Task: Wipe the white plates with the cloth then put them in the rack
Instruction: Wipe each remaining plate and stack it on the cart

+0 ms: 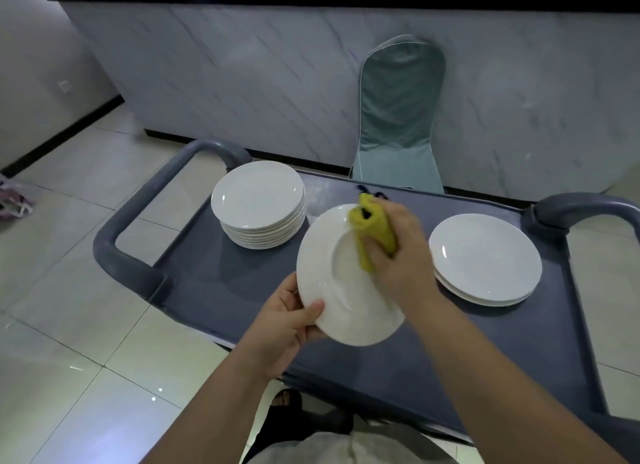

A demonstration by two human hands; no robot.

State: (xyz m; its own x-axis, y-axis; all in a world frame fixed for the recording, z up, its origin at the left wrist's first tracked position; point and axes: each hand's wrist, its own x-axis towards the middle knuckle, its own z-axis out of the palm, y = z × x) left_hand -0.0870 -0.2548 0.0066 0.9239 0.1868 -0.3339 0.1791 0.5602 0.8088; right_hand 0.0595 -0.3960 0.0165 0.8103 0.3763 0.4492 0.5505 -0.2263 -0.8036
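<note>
Your left hand [287,321] comes up from the lower left with the forearm angled inward. It grips the plate [332,301] at its near-left rim, thumb laid over the face turned to you and the other fingers curled underneath. Your right arm reaches in from the lower right, across the plate's near-right edge. The right hand [398,252] is closed around the bunched yellow cloth [375,228], knuckles up, pressing it against the plate's upper right part. One end of the cloth sticks out past the fingers toward the far rim.

The plate is tilted and held between both hands, above the middle of the grey cart [214,283]. A tall stack [258,200] of white plates stands on the cart just beyond and left of the held plate. A short stack [485,256] lies on the cart to the right, close beside your right wrist.

The cart has a looped handle at each end. Beyond it, a teal cushion [401,110] leans upright against a marble-patterned counter [242,83]. A black sandal [285,399] shows on the tiled floor below your left forearm.
</note>
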